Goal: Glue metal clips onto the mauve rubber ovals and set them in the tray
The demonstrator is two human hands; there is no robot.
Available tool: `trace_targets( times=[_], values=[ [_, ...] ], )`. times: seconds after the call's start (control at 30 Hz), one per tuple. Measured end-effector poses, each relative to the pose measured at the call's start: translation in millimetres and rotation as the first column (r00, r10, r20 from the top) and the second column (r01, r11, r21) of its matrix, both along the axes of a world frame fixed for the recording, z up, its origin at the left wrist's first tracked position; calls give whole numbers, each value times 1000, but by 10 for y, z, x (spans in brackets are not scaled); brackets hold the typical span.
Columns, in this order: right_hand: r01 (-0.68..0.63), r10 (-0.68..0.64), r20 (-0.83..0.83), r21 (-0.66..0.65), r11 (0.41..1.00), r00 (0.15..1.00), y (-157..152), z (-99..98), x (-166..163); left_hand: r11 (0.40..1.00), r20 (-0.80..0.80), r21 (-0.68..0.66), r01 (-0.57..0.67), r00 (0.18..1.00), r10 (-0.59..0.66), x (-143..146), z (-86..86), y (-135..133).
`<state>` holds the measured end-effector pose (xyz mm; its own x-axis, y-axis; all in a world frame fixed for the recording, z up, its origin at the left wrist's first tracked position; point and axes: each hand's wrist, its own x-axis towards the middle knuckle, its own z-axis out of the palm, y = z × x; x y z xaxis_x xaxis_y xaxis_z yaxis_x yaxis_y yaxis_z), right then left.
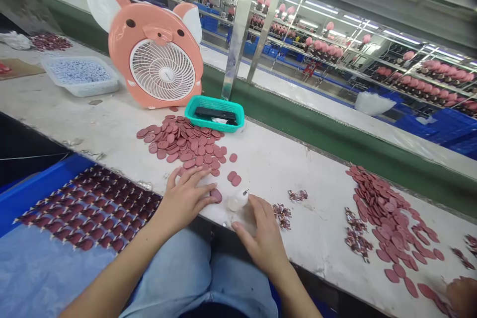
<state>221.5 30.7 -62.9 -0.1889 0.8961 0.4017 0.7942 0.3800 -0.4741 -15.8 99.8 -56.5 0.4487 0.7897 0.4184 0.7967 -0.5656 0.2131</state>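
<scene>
Far left of the fingers, a blue tray (44, 184) carries rows of dark red oval pieces (89, 208), each with a pale pointed tip, overlapping like scales. Farther off sits a clear plastic tub (80, 92) of small blue-white parts. Ahead of the left hand (184, 201), a heap of flat mauve-pink discs (181, 141) spreads over the white surface (283, 174), with a teal plastic basket (214, 114) and a pig-shaped fan (154, 54) behind it.

The left fingers (194, 179) are spread and released, their tips reaching a lone disc (216, 195). It looks thin, light and slightly soft, easiest pinched by its rim. Just right of those fingertips stands a small white squeeze bottle (237, 200) with a fine metal tip. It looks light and smooth, perhaps slippery, and is best held around its body. The right hand (261, 238) curves beside it, but whether its fingers (257, 206) grip the bottle cannot be told.

Farther right lie small tangled clusters (282, 216) and a second spread of discs (391, 218). Another person's hand (462, 295) enters at the lower right corner.
</scene>
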Motion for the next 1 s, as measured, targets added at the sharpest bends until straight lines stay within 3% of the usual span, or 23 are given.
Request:
trace_targets(
  times=[0.2,0.47,0.57,0.67,0.8,1.0],
  values=[
    [68,-70,-51,-39,997,996,55,-89,-61,999,35,-16,51,998,-50,6,77,104],
    [77,-87,-94,-96,992,992,103,-30,-105,998,110,-32,-55,992,58,81,5,-7],
    [80,-95,-126,-117,990,987,149,-23,-133,988,109,-27,-155,982,157,66,108,254],
    [92,-113,-171,-126,988,979,158,-42,-126,970,76,-45,-239,967,241,0,207,696],
    [115,-142,-230,-128,985,963,128,-56,-110,977,-19,-140,-160,987,159,-59,209,1058],
    [161,-201,-315,-146,976,928,119,-36,-132,986,-61,-168,-13,998,2,-5,110,778]
  ],
)
